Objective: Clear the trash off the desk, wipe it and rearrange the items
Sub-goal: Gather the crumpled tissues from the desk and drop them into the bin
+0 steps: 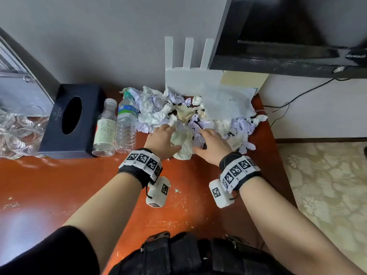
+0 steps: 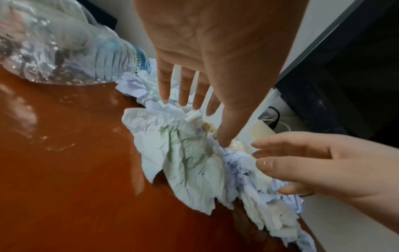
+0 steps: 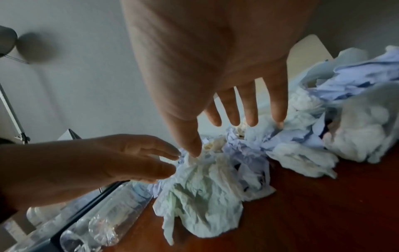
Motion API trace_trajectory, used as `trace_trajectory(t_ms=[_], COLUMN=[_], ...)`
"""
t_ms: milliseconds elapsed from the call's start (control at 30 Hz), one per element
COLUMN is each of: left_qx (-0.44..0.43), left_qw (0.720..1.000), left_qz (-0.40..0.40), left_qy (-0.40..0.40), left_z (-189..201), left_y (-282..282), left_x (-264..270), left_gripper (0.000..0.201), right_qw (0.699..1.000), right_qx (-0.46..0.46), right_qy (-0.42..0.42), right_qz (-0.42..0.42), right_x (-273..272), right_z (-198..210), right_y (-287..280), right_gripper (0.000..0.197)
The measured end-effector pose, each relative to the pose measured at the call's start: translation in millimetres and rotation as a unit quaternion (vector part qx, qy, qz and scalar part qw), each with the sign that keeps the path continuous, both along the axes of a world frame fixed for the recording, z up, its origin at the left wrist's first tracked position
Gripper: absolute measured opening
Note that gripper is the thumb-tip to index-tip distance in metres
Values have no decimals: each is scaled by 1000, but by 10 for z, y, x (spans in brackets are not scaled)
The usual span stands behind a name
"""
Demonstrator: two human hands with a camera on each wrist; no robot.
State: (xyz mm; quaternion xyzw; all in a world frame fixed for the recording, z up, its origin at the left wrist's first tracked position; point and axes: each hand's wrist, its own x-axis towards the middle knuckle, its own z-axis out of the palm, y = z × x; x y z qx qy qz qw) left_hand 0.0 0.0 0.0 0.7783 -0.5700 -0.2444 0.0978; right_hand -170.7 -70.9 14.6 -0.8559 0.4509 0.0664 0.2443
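A pile of crumpled white and pale-lilac tissues and paper (image 1: 198,116) covers the back of the red-brown desk (image 1: 99,185). Its nearest piece is a stained white tissue (image 1: 182,143) (image 2: 183,153) (image 3: 200,196). My left hand (image 1: 164,137) (image 2: 194,95) reaches over the tissue's left side with fingers straight and spread. My right hand (image 1: 210,143) (image 3: 239,117) reaches over its right side, fingers also spread, tips at the paper. Neither hand grips anything. Two clear plastic bottles (image 1: 127,126) (image 1: 105,132) lie left of the pile.
A black tissue box (image 1: 69,120) sits left of the bottles, with crumpled clear plastic (image 1: 17,132) beyond it. A white router (image 1: 190,76) and a translucent bag (image 1: 226,102) stand behind the pile. A dark TV (image 1: 288,36) hangs at the upper right. Crumbs speckle the near desk.
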Motion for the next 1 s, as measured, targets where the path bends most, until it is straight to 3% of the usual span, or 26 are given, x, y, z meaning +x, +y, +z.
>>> trace_trajectory(t_ms=[167, 567, 733, 1000], left_qx=[53, 38, 24, -58], left_qw=[998, 999, 1000, 997], left_qz=[-14, -4, -5, 27], left_qy=[-22, -19, -15, 43], left_z=[-116, -360, -396, -462], left_y=[-82, -151, -199, -197], left_x=[12, -33, -25, 39], left_gripper=[65, 61, 59, 46], right_qw=[999, 999, 999, 999], right_qx=[9, 27, 18, 33], right_qy=[39, 37, 42, -21], right_qz=[19, 10, 26, -35], right_x=[55, 211, 245, 217], right_z=[-212, -512, -498, -491], right_y=[-90, -180, -189, -165], right_gripper=[65, 80, 66, 42])
